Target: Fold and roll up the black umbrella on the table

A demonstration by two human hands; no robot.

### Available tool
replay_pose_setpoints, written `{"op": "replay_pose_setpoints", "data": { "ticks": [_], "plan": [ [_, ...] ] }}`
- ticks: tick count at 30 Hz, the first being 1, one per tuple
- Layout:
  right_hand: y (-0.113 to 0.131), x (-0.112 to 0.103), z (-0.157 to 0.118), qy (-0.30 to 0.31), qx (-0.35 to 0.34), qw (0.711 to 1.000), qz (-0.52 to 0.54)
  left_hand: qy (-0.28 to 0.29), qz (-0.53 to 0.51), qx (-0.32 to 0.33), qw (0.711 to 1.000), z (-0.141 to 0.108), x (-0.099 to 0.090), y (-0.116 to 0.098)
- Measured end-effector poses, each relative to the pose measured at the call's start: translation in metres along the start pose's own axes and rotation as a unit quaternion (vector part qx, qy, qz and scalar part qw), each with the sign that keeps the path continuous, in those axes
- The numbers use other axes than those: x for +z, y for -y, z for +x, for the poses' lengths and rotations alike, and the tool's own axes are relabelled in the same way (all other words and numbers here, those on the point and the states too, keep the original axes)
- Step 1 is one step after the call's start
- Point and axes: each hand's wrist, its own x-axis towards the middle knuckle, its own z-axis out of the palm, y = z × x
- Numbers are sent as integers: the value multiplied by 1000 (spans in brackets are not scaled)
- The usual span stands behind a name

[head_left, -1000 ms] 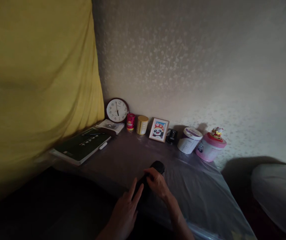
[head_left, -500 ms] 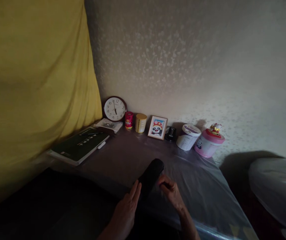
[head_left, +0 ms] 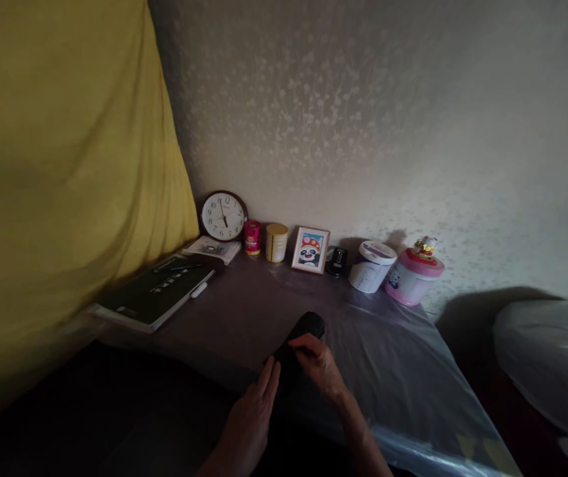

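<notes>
Open tabletop (head_left: 251, 301) beyond black object (head_left: 309, 324), frame (head_left: 310, 250) behind

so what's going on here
A person has both bare hands at a dark, elongated object on the plastic-covered table. The left hand has its fingers extended at the object's left side; the right hand curls its fingers over it, though it's too dark to tell whether they grip. A clock and framed panda picture stand near the wall.

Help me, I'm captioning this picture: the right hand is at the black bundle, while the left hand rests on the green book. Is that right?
Not quite: the left hand isn't on the green book; the head view shows it at the left side of the black bundle. The right hand is at the bundle, as you say.
</notes>
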Motion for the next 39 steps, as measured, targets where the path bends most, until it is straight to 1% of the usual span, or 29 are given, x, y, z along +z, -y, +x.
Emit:
{"op": "replay_pose_setpoints", "data": {
  "ticks": [4,6,8,10,12,15,17,19,22,25,27,29,31,33,35,36,37,39],
  "plan": [
    [-6,-15,-22,-15,80,996,43,-12,-4,12,1000,0,5,1],
    [-8,-23,-31,-22,105,993,48,-18,-4,13,1000,0,8,2],
    [-9,-26,-33,-44,92,994,38,-22,-6,18,1000,0,10,2],
    [-8,-25,-29,-59,54,997,20,-18,-5,22,1000,0,9,3],
    [-7,-18,-19,-47,17,999,4,-10,-4,23,1000,-1,7,2],
    [-4,-5,-4,-15,-13,1000,-14,-3,0,21,1000,-1,4,1],
    [-3,1,0,-16,-24,1000,-10,-5,9,17,1000,0,3,0],
    [-2,2,-3,-27,-17,999,16,-9,18,6,1000,1,4,-1],
    [-3,-12,-20,-43,38,996,68,-11,0,1,1000,2,2,-1],
    [-14,-38,-43,-69,116,987,82,-1,-44,15,999,1,-2,2],
    [-26,-56,-55,-129,151,977,72,-2,-84,28,996,1,-3,5],
    [-40,-70,-65,-197,165,964,65,-13,-140,33,989,1,-2,8],
    [-50,-78,-71,-236,172,955,55,-25,-207,27,978,2,-2,12],
    [-56,-80,-74,-239,180,953,45,-40,-274,20,961,4,-4,17],
    [-56,-80,-76,-231,188,954,40,-41,-353,2,935,7,-9,22],
    [-56,-79,-77,-230,192,953,38,-25,-399,-19,916,8,-13,25],
    [-55,-79,-77,-230,195,953,38,4,-448,-47,893,10,-16,28],
    [-54,-79,-78,-231,201,951,40,74,-536,-114,833,12,-21,35]
  ]
}}
